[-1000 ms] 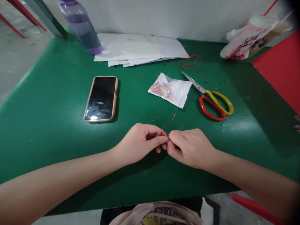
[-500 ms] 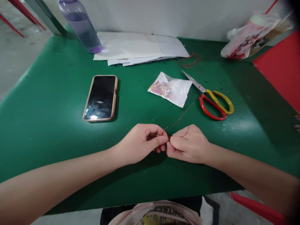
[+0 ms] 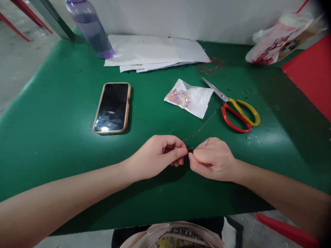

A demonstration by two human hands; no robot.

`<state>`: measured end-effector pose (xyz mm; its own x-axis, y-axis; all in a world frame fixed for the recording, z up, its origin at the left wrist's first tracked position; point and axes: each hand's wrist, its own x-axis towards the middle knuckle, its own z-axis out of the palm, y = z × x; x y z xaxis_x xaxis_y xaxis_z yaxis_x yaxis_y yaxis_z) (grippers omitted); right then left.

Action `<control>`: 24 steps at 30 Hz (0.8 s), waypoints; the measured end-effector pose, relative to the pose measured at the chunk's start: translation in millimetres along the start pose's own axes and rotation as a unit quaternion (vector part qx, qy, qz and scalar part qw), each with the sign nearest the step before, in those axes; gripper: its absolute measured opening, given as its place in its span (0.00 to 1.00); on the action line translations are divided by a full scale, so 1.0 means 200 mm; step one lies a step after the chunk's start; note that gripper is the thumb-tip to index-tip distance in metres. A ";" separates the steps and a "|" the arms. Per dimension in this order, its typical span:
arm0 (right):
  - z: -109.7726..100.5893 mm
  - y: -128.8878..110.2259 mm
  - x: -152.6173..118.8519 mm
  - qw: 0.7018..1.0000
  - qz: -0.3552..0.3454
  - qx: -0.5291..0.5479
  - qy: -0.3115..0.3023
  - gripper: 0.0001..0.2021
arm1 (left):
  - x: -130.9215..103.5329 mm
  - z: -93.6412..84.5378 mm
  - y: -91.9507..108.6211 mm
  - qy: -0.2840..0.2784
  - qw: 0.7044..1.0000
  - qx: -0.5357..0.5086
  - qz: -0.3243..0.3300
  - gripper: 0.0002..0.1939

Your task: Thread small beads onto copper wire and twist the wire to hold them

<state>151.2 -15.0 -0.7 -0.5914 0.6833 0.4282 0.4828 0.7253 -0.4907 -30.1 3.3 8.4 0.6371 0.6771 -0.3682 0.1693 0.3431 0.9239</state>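
Thin copper-coloured wire (image 3: 199,130) runs between my hands over the green table. My left hand (image 3: 165,153) pinches it between thumb and forefinger, and one kinked end sticks up to the right. Another length curves from the pinch across the knuckles of my right hand (image 3: 213,158). That hand is closed, thumb against the curled fingers, a small gap from my left fingertips. Whether wire lies inside its grip is hidden. Beyond the hands lie a small clear packet of beads (image 3: 188,98) and scissors (image 3: 231,106) with one red and one yellow handle.
A phone (image 3: 112,107) lies at the left on the green table (image 3: 64,144). Toward the wall are a purple water bottle (image 3: 90,29), white papers (image 3: 144,50), a coil of wire (image 3: 210,66) and a bagged cup (image 3: 279,39). Something red and flat (image 3: 310,75) is at the right.
My right hand has drawn slightly right, opening a small gap from my left fingertips. My left hand keeps its pinch on the wire. The view has shifted a little.
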 end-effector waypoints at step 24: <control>-0.02 -0.03 -0.02 0.952 -0.182 -0.220 -0.111 0.15 | -0.01 0.03 -0.01 0.051 0.997 0.053 0.029 0.09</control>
<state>152.8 -21.2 4.4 -0.8697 0.3813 0.3135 0.4150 0.9086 0.0463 -27.3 -3.1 8.5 0.5693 0.7581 -0.3181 0.2159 0.2354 0.9476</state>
